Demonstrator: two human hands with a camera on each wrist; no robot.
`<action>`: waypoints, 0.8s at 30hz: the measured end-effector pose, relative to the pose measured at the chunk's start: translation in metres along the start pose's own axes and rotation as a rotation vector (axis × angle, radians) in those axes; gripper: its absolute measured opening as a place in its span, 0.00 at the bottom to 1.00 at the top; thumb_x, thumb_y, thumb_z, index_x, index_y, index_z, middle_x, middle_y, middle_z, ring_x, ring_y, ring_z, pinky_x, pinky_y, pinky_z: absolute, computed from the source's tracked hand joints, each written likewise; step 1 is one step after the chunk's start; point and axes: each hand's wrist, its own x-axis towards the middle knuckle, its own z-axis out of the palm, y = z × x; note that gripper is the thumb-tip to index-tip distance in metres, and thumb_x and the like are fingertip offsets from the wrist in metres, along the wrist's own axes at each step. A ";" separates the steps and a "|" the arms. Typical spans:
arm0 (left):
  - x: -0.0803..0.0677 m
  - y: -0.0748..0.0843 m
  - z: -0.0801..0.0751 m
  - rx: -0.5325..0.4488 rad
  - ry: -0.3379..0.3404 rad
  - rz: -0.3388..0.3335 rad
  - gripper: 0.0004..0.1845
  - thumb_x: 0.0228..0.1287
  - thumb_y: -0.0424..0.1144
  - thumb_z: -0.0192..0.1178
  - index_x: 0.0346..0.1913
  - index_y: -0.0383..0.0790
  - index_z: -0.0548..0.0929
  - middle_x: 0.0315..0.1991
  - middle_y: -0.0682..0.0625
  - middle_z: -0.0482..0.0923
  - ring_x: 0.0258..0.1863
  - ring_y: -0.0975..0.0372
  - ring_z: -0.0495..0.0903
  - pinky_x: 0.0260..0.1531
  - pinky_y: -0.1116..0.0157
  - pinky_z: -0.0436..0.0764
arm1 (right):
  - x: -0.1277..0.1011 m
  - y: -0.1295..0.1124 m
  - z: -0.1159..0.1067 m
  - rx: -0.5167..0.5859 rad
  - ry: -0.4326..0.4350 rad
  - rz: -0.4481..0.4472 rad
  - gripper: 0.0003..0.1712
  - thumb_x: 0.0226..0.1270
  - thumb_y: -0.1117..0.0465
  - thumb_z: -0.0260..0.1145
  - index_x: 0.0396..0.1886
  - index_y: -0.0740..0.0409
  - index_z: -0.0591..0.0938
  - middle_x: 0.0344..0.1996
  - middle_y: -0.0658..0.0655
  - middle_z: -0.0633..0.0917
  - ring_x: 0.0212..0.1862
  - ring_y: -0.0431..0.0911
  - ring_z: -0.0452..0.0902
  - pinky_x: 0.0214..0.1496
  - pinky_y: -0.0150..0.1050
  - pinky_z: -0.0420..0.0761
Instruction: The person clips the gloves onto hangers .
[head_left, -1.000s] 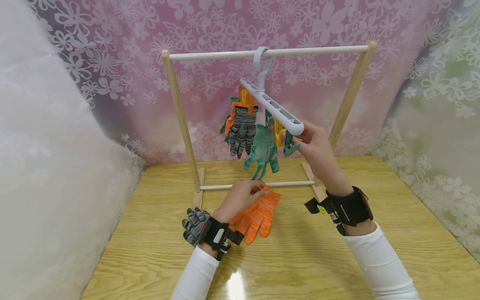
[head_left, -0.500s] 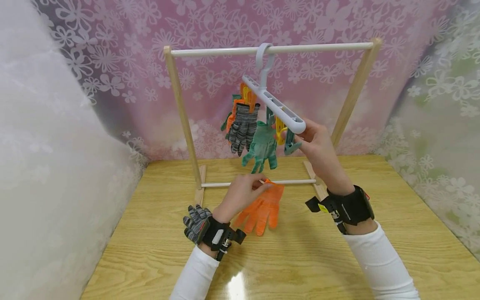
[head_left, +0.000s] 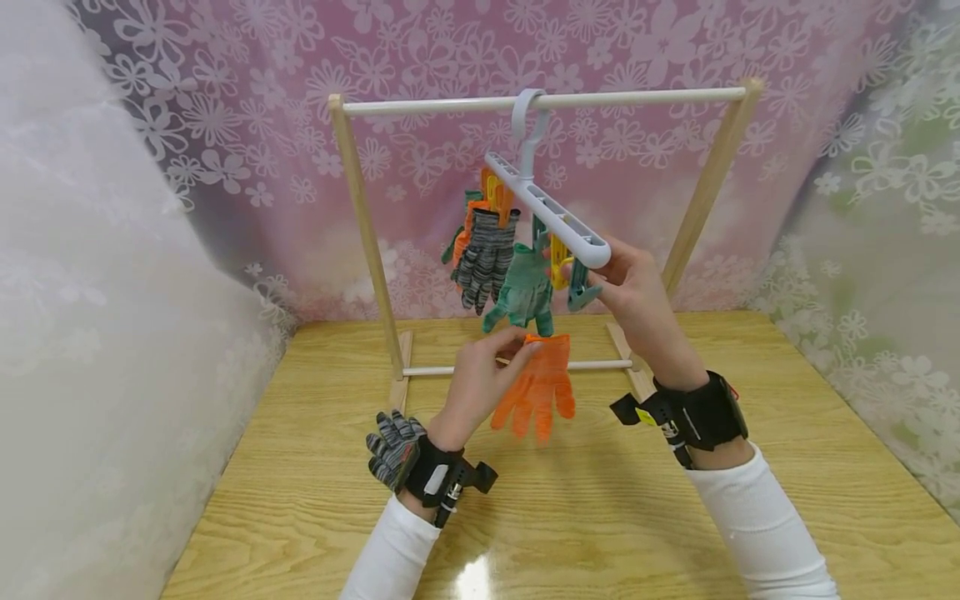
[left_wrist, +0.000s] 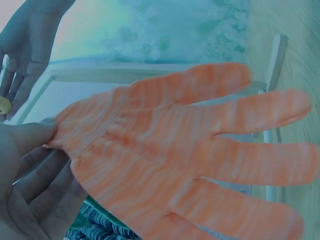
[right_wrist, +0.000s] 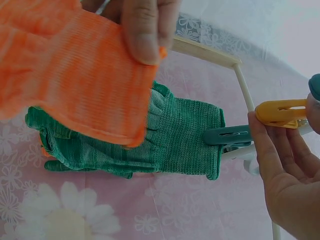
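My left hand point(head_left: 480, 379) pinches the cuff of an orange glove point(head_left: 536, 387) and holds it in the air, fingers hanging down, just below the white clip hanger point(head_left: 551, 217). In the left wrist view the orange glove point(left_wrist: 175, 160) fills the frame. My right hand point(head_left: 637, 287) grips the hanger's near end, its fingertips against a yellow clip point(right_wrist: 280, 112). A green glove point(right_wrist: 175, 135) and a grey striped glove point(head_left: 483, 254) hang from clips. The hanger hooks over the wooden rack's top bar point(head_left: 637, 96).
A second grey striped glove point(head_left: 390, 446) lies on the wooden table point(head_left: 675, 517) beside my left wrist. The rack's lower bar point(head_left: 450, 369) crosses behind the orange glove. Flowered curtains close in the back and both sides.
My left hand has lifted the orange glove off the table and raised it toward the hanger's near end. The right hand has stayed on the hanger.
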 end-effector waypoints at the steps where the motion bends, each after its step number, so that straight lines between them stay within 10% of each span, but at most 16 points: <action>1: 0.001 0.001 0.001 -0.008 0.026 0.005 0.11 0.72 0.43 0.64 0.48 0.40 0.88 0.35 0.49 0.88 0.33 0.61 0.88 0.33 0.74 0.84 | 0.000 0.000 0.000 0.002 0.001 0.000 0.27 0.76 0.74 0.55 0.73 0.70 0.69 0.64 0.63 0.76 0.49 0.37 0.84 0.52 0.28 0.81; 24: 0.017 0.015 -0.004 -0.054 0.172 0.076 0.10 0.71 0.42 0.65 0.47 0.40 0.89 0.35 0.47 0.89 0.33 0.61 0.88 0.32 0.72 0.85 | 0.002 -0.001 -0.001 0.030 0.044 0.050 0.25 0.74 0.75 0.56 0.69 0.75 0.71 0.62 0.63 0.79 0.57 0.41 0.78 0.69 0.43 0.72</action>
